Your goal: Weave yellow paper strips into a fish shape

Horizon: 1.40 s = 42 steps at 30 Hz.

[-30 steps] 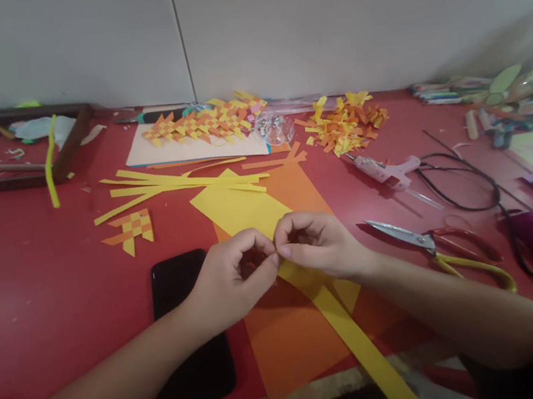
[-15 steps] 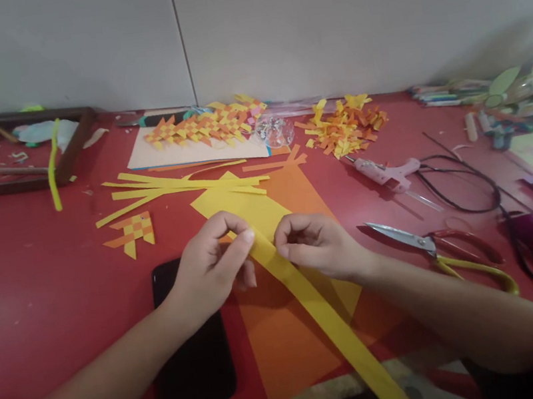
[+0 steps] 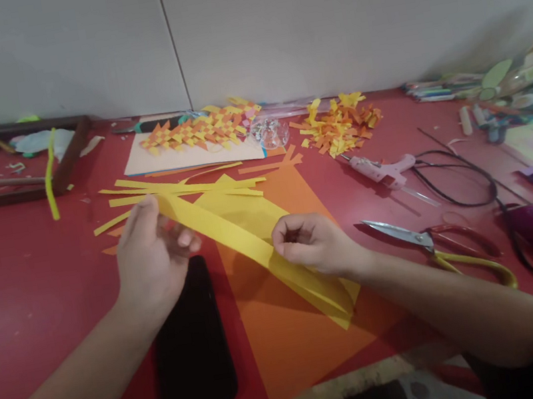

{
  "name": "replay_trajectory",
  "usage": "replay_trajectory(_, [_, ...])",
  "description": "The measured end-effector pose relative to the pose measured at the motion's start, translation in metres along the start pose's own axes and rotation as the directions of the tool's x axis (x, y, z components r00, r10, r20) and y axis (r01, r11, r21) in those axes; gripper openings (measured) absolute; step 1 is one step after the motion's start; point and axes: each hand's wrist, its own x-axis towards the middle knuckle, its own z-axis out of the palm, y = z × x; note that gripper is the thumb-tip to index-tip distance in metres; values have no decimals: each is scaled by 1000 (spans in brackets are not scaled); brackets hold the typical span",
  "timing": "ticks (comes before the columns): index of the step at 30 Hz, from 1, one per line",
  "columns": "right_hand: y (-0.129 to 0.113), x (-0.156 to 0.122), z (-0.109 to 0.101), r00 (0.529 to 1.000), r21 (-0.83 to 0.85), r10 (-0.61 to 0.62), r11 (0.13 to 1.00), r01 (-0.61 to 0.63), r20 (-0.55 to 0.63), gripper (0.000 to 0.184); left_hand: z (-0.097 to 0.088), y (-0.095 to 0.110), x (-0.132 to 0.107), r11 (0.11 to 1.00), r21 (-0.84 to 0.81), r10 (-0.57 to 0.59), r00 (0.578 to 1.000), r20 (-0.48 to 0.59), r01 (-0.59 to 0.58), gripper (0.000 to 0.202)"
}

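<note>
A long yellow paper strip stretches slantwise between my hands, over a yellow sheet and an orange sheet. My left hand pinches its far left end between thumb and finger, raised above the table. Closer to its middle, my right hand has thumb and forefinger closed on the strip's edge. Beyond the right hand the strip's tail bends down over the sheets. Several narrow yellow strips lie fanned out behind. Most of a small woven paper fish is hidden by my left hand.
A black phone lies under my left wrist. To the right are scissors and a pink glue gun with its cord. Woven orange-yellow paper pieces and a paper pile sit behind; a brown frame stands back left.
My left hand has moved left and up, drawing the strip's end with it. The strip's tail no longer hangs over the front edge. My right hand has stayed nearly in place.
</note>
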Motion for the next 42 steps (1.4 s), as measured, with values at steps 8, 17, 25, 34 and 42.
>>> replay_trajectory(8, [-2,0,5,996,13,-78,997,79,-42,8,6,-33,-34,822,484,-507,772,382,301,36])
replay_trajectory(17, [-1,-1,5,995,19,-97,995,97,8,9,5,-32,-29,931,279,-327,875,357,235,19])
replay_trajectory(25, [-1,0,0,996,55,-80,995,81,-30,8,4,-7,-11,994,76,-83,987,136,73,17])
replay_trajectory(34, [2,4,-6,988,231,-78,967,108,-135,6,5,10,0,990,-21,-141,989,39,142,14])
replay_trajectory(42, [1,1,0,995,191,-85,979,76,42,35,0,-27,-35,696,594,-718,415,559,403,18])
